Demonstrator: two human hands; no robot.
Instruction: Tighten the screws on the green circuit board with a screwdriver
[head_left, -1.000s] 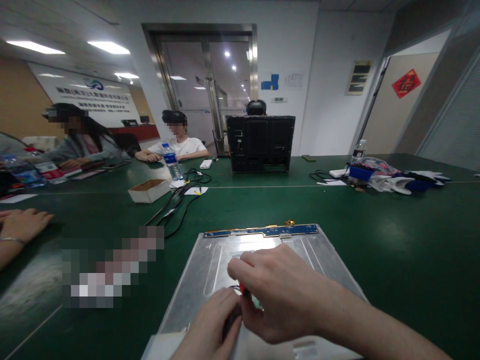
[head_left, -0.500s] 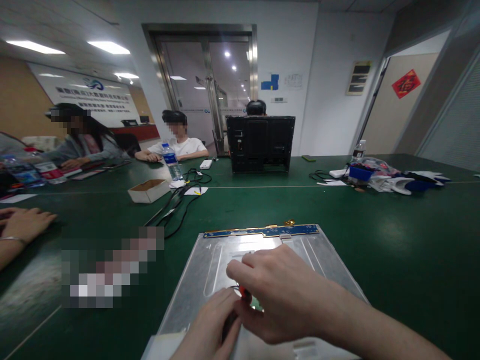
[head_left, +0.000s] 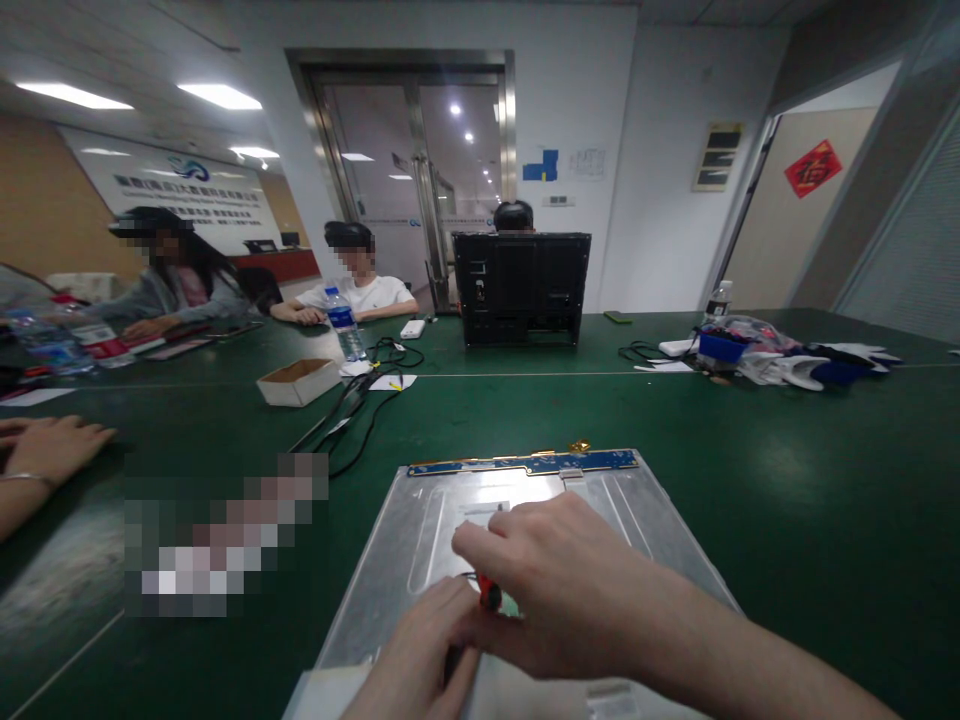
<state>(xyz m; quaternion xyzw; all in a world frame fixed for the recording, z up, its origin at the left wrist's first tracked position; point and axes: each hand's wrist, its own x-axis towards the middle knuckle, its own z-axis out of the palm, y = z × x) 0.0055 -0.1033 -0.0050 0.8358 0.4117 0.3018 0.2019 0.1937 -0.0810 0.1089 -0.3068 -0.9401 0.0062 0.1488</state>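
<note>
A silver metal panel (head_left: 375, 560) lies in front of me, with a blue circuit strip (head_left: 585, 461) along its far edge. Over its middle, my right hand (head_left: 555, 580) is closed around a small red and black tool (head_left: 489, 592), most of which the fingers hide. My left hand (head_left: 427, 640) rests low on the panel beside it, its fingers curled against the right fingertips; what they pinch is hidden. Part of a green board (head_left: 510, 605) and a thin dark wire show between the hands.
Black cables (head_left: 352, 410) run left of the panel near an open white box (head_left: 298, 382) and a water bottle (head_left: 343, 325). A black device (head_left: 523, 290) stands at the back. Another person's hand (head_left: 64, 450) rests at left. Gloves (head_left: 787, 368) lie at right.
My right hand has shifted very slightly, and more of the red and black tool shows between the fingers. My left hand is almost unmoved.
</note>
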